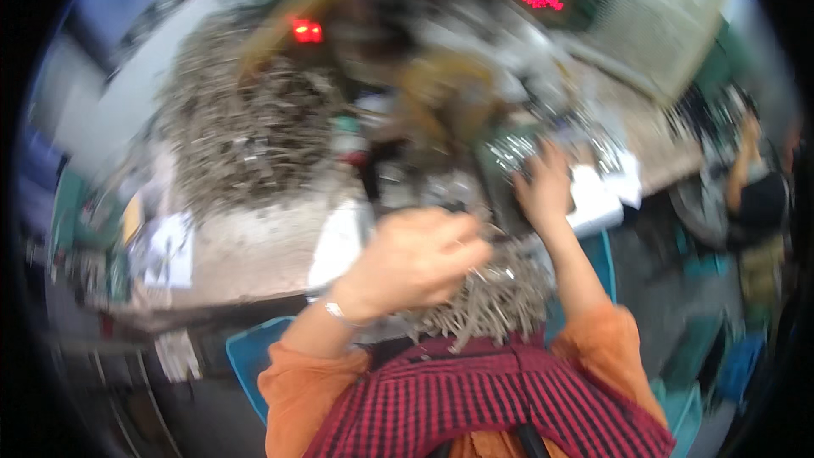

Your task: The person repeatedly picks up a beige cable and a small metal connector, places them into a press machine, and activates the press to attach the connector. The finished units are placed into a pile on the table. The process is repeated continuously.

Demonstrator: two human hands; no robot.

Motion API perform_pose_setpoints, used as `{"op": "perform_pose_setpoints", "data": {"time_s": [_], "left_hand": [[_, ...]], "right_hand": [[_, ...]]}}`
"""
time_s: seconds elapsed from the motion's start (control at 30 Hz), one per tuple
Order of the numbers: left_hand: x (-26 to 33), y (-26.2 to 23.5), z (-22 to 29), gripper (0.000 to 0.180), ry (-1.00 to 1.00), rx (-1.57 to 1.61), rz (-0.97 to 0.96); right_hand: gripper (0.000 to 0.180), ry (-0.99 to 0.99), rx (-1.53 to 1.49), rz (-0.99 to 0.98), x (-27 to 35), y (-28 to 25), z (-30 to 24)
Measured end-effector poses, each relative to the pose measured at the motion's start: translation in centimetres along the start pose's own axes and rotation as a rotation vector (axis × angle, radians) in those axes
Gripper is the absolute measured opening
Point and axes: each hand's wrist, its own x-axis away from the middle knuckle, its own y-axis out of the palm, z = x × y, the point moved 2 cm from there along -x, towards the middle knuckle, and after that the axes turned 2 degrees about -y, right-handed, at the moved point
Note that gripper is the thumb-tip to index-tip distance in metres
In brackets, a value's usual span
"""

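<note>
My left hand is closed in a loose fist above a small heap of grey-beige cable-like pieces at my lap. What it holds, if anything, is hidden by the fingers and the blur. My right hand reaches out to the right with fingers apart, over the edge of a dark green container with shiny clear plastic pieces in it. Between the hands and just beyond lie small clear items, too smeared to name.
A large tangled pile of similar grey-beige pieces covers the table's left. Red displays glow at the back beside a pale crate. White paper lies front left. A blue bin sits below the edge. Another person's arm shows far right.
</note>
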Motion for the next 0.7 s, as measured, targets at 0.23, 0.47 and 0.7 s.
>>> {"op": "perform_pose_setpoints", "data": {"time_s": [0.23, 0.47, 0.7], "left_hand": [[4.2, 3.7, -1.5, 0.03, 0.003, 0.116, 0.273], [12.9, -2.3, -11.8, 0.019, -0.84, -0.126, 0.373], [15.6, 5.2, -21.3, 0.024, -0.717, -0.15, -0.296]], "right_hand": [[0.015, 0.05, -0.085, 0.138, 2.2, -0.9, 3.6], [0.005, 0.025, -0.244, 0.199, 0.8, -1.8, 0.7], [0.013, 0.112, -0.312, 0.146, 0.6, -1.3, 1.3]]}}
